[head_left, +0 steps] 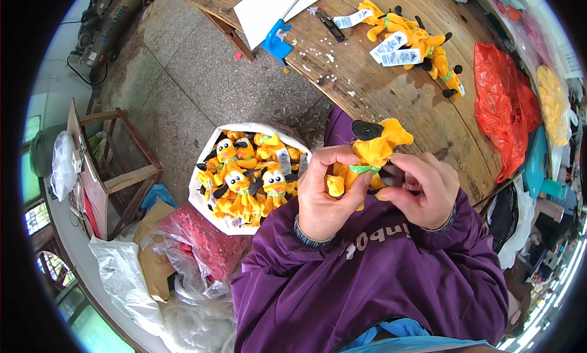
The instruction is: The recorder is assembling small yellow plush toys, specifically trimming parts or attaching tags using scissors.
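Observation:
A small yellow plush dog [374,150] with a black ear and a green collar is held up in front of my purple-clad body. My left hand [333,197] is closed round its left side, the thumb pressing near the collar. At its right edge, my right hand [428,191] is curled, with the index finger touching the toy beside the collar and the thumb low against it. What lies between the right fingertips is partly hidden. Just left of my hands, a white sack [205,203] holds several similar plush dogs [238,180].
On the wooden table [391,102] lie several tagged plush dogs [437,53], a dark cutter-like tool [331,26], a blue-handled tool [276,42] and a red plastic bag [504,108]. A bag of red material [205,240] and a wooden frame [131,175] stand at left.

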Available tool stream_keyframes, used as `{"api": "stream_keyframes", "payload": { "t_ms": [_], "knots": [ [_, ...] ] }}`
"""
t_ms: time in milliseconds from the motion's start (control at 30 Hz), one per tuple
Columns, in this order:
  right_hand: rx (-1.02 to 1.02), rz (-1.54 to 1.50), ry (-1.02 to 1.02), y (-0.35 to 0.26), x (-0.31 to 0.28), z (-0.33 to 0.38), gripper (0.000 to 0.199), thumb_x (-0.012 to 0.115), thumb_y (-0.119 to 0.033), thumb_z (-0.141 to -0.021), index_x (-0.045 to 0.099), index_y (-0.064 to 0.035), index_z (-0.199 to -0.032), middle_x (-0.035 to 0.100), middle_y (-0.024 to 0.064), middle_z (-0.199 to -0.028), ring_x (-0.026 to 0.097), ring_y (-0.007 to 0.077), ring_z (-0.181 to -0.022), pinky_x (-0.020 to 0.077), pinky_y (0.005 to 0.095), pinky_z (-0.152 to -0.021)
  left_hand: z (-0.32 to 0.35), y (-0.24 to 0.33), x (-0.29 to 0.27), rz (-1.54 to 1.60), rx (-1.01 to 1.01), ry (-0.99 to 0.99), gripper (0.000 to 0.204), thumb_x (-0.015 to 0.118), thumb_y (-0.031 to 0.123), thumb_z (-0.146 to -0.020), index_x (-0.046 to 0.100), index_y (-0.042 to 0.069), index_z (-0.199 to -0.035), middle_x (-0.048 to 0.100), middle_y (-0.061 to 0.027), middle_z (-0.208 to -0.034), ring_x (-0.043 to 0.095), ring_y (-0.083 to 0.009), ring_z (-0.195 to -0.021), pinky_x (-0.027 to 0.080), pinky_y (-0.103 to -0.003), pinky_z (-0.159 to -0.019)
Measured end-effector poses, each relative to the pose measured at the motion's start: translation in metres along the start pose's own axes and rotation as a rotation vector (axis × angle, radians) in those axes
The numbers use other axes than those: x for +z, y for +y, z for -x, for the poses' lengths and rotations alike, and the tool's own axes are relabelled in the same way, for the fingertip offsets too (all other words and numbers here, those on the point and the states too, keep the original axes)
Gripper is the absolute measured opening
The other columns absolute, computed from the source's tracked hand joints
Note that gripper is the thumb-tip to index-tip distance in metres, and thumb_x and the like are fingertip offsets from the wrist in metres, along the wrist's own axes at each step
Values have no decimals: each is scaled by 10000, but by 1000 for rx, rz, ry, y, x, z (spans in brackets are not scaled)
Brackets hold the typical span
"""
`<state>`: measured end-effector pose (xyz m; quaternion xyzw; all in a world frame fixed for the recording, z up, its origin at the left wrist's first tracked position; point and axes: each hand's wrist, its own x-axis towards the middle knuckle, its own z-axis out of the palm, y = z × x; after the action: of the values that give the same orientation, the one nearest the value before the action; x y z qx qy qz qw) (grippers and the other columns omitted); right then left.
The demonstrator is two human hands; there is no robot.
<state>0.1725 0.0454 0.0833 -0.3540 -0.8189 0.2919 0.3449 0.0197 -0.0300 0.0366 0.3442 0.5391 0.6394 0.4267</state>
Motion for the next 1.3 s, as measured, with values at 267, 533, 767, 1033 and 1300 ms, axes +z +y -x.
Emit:
{"api": "stream_keyframes", "payload": {
  "t_ms": [267,533,767,1033,1300],
  "knots": [
    [-77,-20,-61,8,17,4,202,687,24,-765,660,-17,-961,577,36,-750,485,139,-515,394,251,-458,1,2,-2,-55,15,-55,378,709,-90,-706,585,44,-1037,656,-77,-1013,606,-147,-796,490,-243,-719],
    [-34,-149,-33,16,17,-4,71,626,19,-837,632,-27,-891,563,61,-863,502,158,-622,403,255,-546,1,4,1,-12,-3,-67,373,711,-85,-713,593,38,-1045,656,-80,-1017,602,-143,-798,489,-241,-717],
    [253,-411,-77,17,10,-2,107,643,-25,-833,650,-17,-939,547,68,-867,490,162,-676,396,257,-612,0,6,4,52,-52,-58,354,710,-80,-728,591,40,-1040,650,-79,-1013,584,-132,-785,479,-232,-702],
    [218,-234,-82,5,-8,3,270,704,-48,-775,674,2,-1038,553,53,-780,484,151,-604,388,252,-547,1,7,1,72,-150,-3,337,712,-72,-735,588,43,-1026,645,-70,-998,556,-108,-755,462,-223,-673],
    [-258,242,-27,17,-2,8,327,778,-79,-714,688,6,-1017,541,20,-680,452,142,-482,364,247,-438,-1,8,3,17,-49,14,325,714,-60,-739,586,43,-1019,652,-62,-971,555,-109,-725,462,-224,-652]
  ]
}}
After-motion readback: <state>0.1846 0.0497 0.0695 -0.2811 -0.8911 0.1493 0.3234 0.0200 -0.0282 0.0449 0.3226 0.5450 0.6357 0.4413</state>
